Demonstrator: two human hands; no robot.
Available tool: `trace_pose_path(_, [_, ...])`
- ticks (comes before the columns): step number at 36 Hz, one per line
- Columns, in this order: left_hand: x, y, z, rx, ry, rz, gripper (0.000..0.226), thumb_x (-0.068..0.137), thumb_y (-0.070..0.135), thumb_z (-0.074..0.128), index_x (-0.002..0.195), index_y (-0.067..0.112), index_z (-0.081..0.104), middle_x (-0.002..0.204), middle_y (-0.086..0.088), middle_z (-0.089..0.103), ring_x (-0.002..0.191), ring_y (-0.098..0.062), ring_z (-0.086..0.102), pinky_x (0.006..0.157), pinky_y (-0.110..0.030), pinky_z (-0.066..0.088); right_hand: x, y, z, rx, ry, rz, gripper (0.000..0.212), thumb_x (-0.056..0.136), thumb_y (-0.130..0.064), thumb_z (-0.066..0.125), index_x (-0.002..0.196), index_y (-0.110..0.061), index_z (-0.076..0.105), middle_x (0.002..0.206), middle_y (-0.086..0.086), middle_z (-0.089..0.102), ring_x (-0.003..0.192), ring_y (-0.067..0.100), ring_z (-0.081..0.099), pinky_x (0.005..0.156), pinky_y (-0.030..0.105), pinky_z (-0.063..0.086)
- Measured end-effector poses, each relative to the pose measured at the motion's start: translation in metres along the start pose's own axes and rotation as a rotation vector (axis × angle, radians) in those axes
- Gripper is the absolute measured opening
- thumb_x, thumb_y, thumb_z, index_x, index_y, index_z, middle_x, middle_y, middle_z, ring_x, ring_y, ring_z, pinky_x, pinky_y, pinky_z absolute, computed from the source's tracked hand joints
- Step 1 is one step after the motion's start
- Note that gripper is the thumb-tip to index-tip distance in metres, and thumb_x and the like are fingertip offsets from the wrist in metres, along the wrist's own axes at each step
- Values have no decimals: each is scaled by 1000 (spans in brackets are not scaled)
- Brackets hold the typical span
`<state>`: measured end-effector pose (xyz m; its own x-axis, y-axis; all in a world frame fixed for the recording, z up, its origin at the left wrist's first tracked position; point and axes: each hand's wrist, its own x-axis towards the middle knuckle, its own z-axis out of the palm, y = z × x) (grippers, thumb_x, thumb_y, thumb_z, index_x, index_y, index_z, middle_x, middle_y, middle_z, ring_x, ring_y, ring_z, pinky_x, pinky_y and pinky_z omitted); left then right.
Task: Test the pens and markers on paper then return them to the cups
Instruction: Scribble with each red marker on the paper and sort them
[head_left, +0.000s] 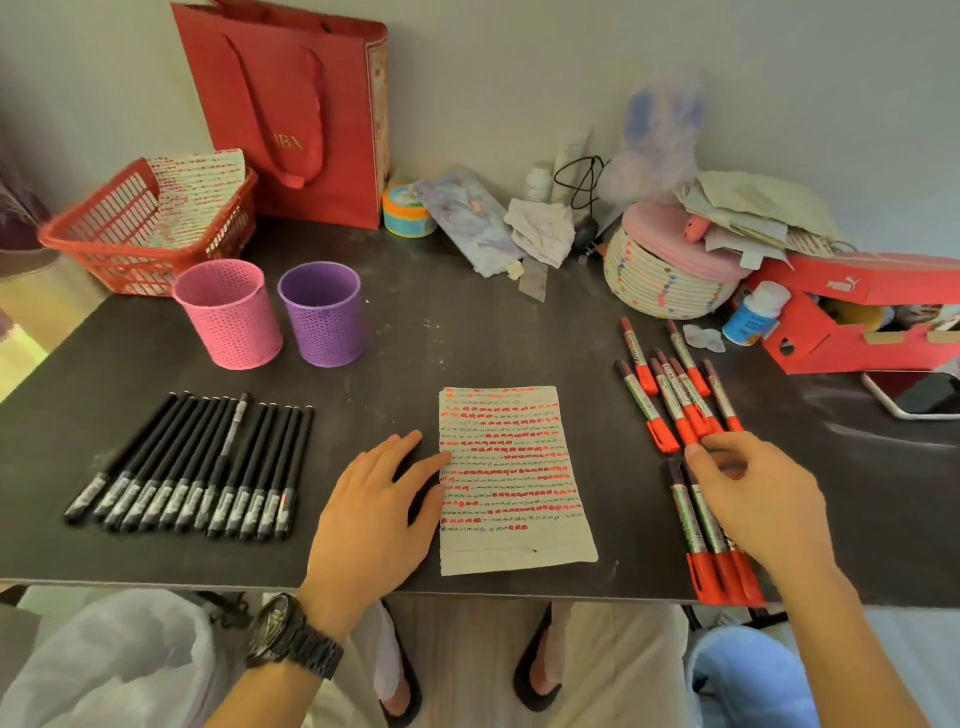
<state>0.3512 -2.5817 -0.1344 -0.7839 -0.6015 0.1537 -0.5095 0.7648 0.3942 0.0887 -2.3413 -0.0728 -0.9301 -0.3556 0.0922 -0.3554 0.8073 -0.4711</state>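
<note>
Your left hand (374, 499) lies flat on the dark table (467, 332), fingers straight and relaxed. Its fingertips touch the left edge of the paper (511, 483), which sits near the table's front edge, covered in rows of red and black marks. Your right hand (753, 499) reaches over the red-capped markers (670, 389) on the right, bent fingertips at their caps; whether it grasps one cannot be told. A second bunch (701, 530) lies partly under that palm. The black pens (197, 467) lie in a row on the left. The 2 cups, pink cup (228, 314) and purple cup (322, 314), stand upright side by side behind them.
</note>
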Motion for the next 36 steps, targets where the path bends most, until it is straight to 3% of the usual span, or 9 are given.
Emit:
trace_pose_path(5, [0,0,1,-16,13,-2,48,100,56,34,140,39,54,155,7,42,145,-16,34,117,-35,23,37,-24,12,-83,-60,-80,30,91,-50,61,113,-30,68,111,-3,72,106,28,66,91,43,52])
trace_pose_path(12, [-1,-2,2,-40,5,-3,51,96,62,36,141,42,51,156,10,40,147,-14,31,119,-36,22,68,-43,30,-349,-194,-93,33,95,-48,59,118,-25,64,111,2,69,96,28,63,71,34,42])
trace_pose_path(21, [0,-2,1,-35,-2,-6,47,98,58,39,143,44,48,157,13,36,148,-12,27,118,-32,14,69,-48,39,-338,-174,-123,27,98,-39,60,119,-22,63,113,3,69,101,27,65,80,38,53])
trace_pose_path(25, [0,-1,2,-39,5,-7,46,99,57,40,143,44,48,157,13,37,148,-12,27,119,-33,16,62,-43,41,-114,-91,-125,29,98,-37,60,124,-24,63,102,-4,68,81,13,56,71,30,44])
trace_pose_path(28, [-1,-2,2,-43,4,-3,46,99,56,40,143,44,48,158,12,36,149,-12,27,121,-35,18,45,-44,38,274,-50,-78,35,97,-35,64,130,-23,62,111,-5,70,83,1,60,72,22,46])
trace_pose_path(31, [-1,-1,2,-49,12,-2,46,100,56,41,143,45,48,158,13,36,149,-11,26,121,-35,18,15,-46,31,679,-62,1,22,97,-28,66,118,-34,67,112,-4,72,94,10,70,79,36,60])
trace_pose_path(33, [-1,0,0,-61,10,0,46,99,56,40,144,45,46,158,14,34,149,-10,25,123,-36,20,-12,-50,24,869,-61,23,17,97,-23,66,106,-38,71,103,-4,75,88,11,73,70,32,62])
trace_pose_path(36, [-1,2,-3,-96,19,6,47,99,54,43,145,44,46,157,14,36,148,-10,26,122,-38,24,-49,-55,18,1076,-62,75,22,97,-15,64,105,-33,75,96,-2,77,81,12,74,63,28,62])
